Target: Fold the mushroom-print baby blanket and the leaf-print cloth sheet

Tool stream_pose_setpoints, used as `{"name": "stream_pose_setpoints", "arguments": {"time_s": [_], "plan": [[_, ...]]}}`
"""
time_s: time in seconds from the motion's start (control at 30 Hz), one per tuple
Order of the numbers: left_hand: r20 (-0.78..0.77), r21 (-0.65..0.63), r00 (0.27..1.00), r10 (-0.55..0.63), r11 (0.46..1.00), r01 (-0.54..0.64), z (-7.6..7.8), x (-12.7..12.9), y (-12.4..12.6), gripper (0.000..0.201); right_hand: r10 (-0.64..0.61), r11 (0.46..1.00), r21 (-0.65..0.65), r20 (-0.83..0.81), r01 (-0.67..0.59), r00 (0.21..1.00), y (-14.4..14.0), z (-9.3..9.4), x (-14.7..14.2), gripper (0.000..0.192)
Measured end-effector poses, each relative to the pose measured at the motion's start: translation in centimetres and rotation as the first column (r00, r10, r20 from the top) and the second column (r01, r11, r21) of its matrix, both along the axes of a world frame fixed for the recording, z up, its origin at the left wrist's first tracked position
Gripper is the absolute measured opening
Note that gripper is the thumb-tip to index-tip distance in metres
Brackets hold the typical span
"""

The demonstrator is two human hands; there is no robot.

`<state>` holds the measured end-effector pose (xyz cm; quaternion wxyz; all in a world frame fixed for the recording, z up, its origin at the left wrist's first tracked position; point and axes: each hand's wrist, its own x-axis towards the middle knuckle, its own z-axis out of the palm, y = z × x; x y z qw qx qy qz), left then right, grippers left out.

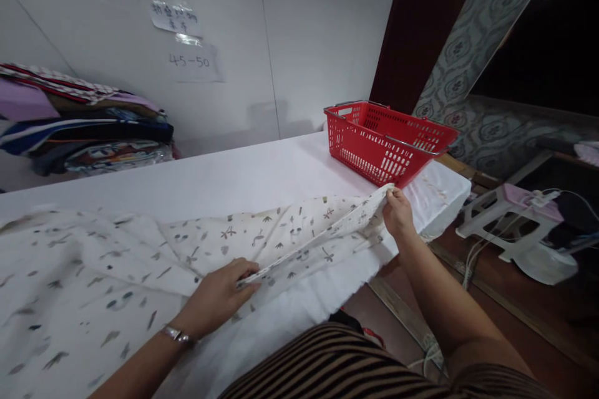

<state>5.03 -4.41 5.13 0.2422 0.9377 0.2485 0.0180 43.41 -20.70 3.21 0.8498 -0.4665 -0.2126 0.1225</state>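
Observation:
A white cloth (140,262) printed with small palm trees, leaves and sunglasses lies across the table, wrinkled on the left. My right hand (399,213) pinches its far right corner, raised a little off the table just in front of the red basket. With thumb and fingers, my left hand (225,294) grips the same edge nearer the middle. Between the two hands the edge is drawn fairly straight, with a fold of fabric standing up along it. A metal band circles my left wrist.
A red plastic basket (369,149) with metal handles stands on the white-covered table (243,168). Folded clothes (93,124) are stacked at the back left. Paper signs (194,62) hang on the wall. On the right floor is a plastic stool (528,202) with cables.

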Motion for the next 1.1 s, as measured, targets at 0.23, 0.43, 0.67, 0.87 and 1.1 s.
{"name": "stream_pose_setpoints", "arguments": {"time_s": [0.23, 0.43, 0.67, 0.87, 1.1], "plan": [[0.003, -0.065, 0.999, 0.052, 0.997, -0.052, 3.5, 0.8, 4.3, 0.036, -0.115, 0.993, -0.011, 0.072, 0.116, 0.991, 1.8, 3.4, 4.1, 0.022], [0.157, 0.057, 0.973, 0.167, 0.982, -0.178, 6.3, 2.7, 5.6, 0.030, -0.375, 0.877, -0.207, 0.270, 0.433, 0.887, 5.0, 7.0, 7.3, 0.007], [0.108, 0.350, 0.992, 0.059, 0.932, -0.093, 5.9, 7.0, 1.4, 0.022, 0.716, 0.626, -0.684, 0.312, -0.376, 0.624, 6.8, 7.0, -6.4, 0.050], [0.113, 0.341, 0.993, 0.026, 0.938, -0.063, 4.9, 8.3, -0.3, 0.021, 0.936, 0.307, -0.705, 0.104, -0.639, 0.335, 7.9, 3.5, -13.6, 0.052], [0.085, 0.013, 0.989, -0.121, 0.993, 0.121, 4.1, 5.8, 0.6, 0.032, 0.960, 0.264, -0.852, 0.189, -0.452, 0.206, 6.9, 3.5, -14.4, 0.038]]}}
